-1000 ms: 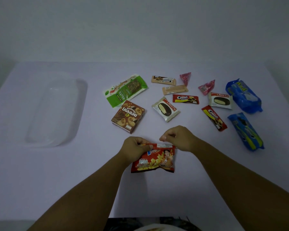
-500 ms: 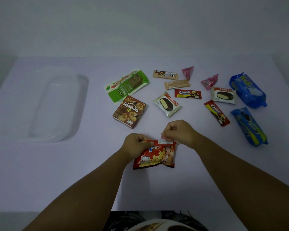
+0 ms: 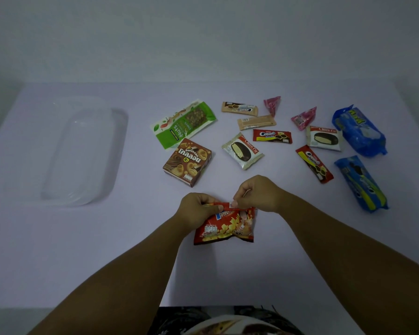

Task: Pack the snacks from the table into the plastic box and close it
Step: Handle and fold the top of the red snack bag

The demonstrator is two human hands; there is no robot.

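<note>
A: Hands first. What does each one hold?

B: Left hand (image 3: 198, 209) has its fingers curled over the top left corner of the red potato-snack bag (image 3: 225, 227). Right hand (image 3: 257, 193) pinches the bag's top edge just beside it, thumb and forefinger together. The bag's lower edge rests on the bench (image 3: 107, 250), near the person's side.

A: Nearest items beyond the bag?

B: Brown biscuit box (image 3: 188, 162), just beyond the left hand. To its right, a tilted Choco Pie packet (image 3: 242, 151). Behind the box, a green nuts pouch (image 3: 183, 123), its lower edge touching or overlapping the box; cannot tell which.

A: Further out, right side?

B: A red Creamo bar (image 3: 272, 136) lying level, a second red Creamo bar (image 3: 314, 164) lying diagonal. A second Choco Pie packet (image 3: 324, 138) touches a large blue cookie pack (image 3: 358, 130). A long blue cookie roll (image 3: 362, 183) lies nearer the person, apart from both.

A: Back row?

B: Two tan wafer bars, one farther (image 3: 240, 108) and one nearer (image 3: 256, 122), and two pink triangular packets (image 3: 272, 105) (image 3: 303, 118). Print on these is too small to read.

A: And the plastic box?

B: Clear plastic box (image 3: 82, 151) at far left, well apart from all the snacks. Whether a lid sits on it cannot be told; the plastic is too transparent.
</note>
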